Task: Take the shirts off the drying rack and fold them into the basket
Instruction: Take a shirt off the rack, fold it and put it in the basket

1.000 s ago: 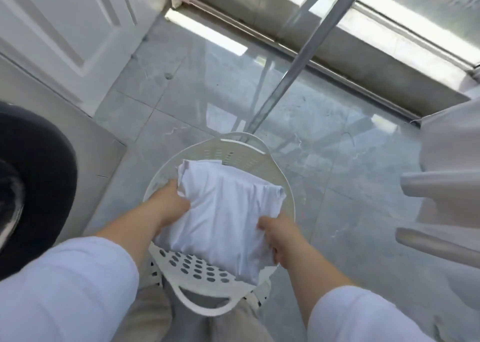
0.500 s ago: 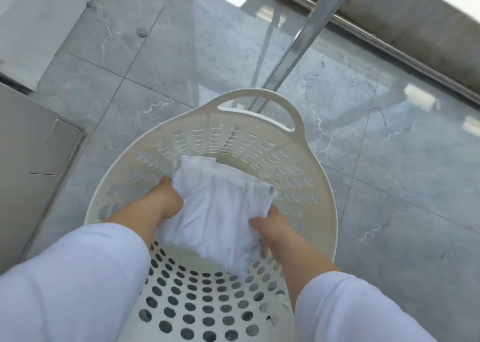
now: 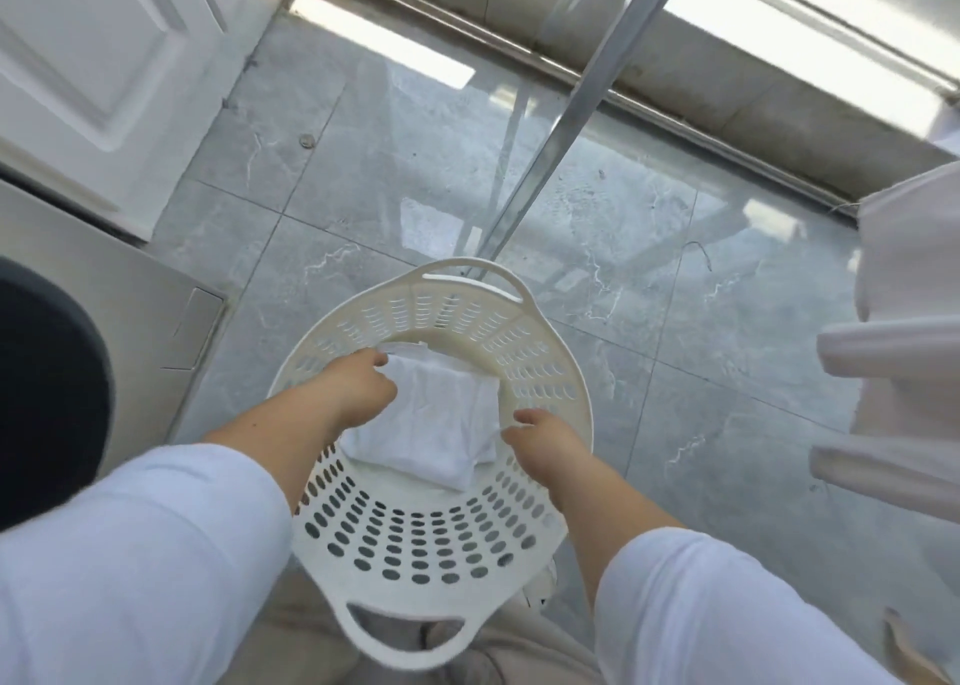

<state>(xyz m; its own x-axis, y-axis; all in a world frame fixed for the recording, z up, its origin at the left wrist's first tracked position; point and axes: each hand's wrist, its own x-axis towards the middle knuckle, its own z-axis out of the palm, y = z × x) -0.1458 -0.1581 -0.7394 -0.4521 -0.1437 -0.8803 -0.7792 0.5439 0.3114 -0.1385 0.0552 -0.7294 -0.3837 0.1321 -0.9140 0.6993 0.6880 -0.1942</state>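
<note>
Your left hand (image 3: 358,390) rests on the folded white shirt (image 3: 436,432) lying at the bottom of the white laundry basket (image 3: 550,372), its fingers loosely curled over the shirt's far-left corner; whether that grip actually pinches the cloth can't be told. Your right hand (image 3: 540,437) sits just right of the shirt's edge, its grip loose and empty.

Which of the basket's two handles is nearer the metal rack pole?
The far handle, on the rim away from the person; the pole comes down right behind it. The near handle sits by the person's legs.
</note>
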